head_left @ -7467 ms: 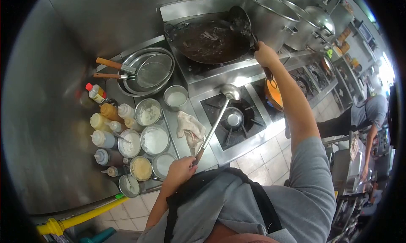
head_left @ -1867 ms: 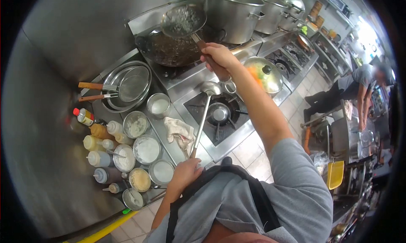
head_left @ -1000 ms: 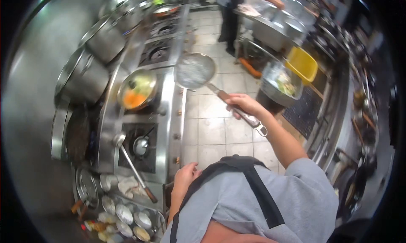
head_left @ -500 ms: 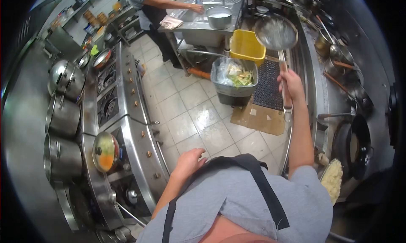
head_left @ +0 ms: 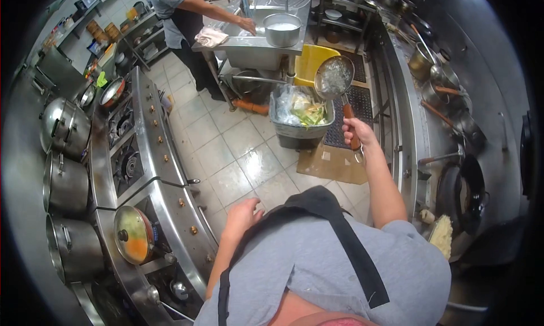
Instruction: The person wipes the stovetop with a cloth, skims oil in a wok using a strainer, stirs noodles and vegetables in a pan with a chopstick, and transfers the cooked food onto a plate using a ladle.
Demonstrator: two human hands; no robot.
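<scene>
The strainer (head_left: 334, 77) tilts at one o'clock from the bin (head_left: 300, 130), its handle (head_left: 348, 111) clamped in the right hand (head_left: 359, 134). The left hand (head_left: 242, 216), thumb and fingers apart, hangs at ten o'clock from the shirt (head_left: 345, 258).

The tiled floor (head_left: 249, 150) bears a brown cardboard sheet (head_left: 334, 167) and a lined waste bin (head_left: 300, 131); the steel sink table (head_left: 243, 42) holds a pot (head_left: 282, 38) and a cloth (head_left: 211, 37); the stove (head_left: 185, 215) carries a lidded pan (head_left: 134, 231)
</scene>
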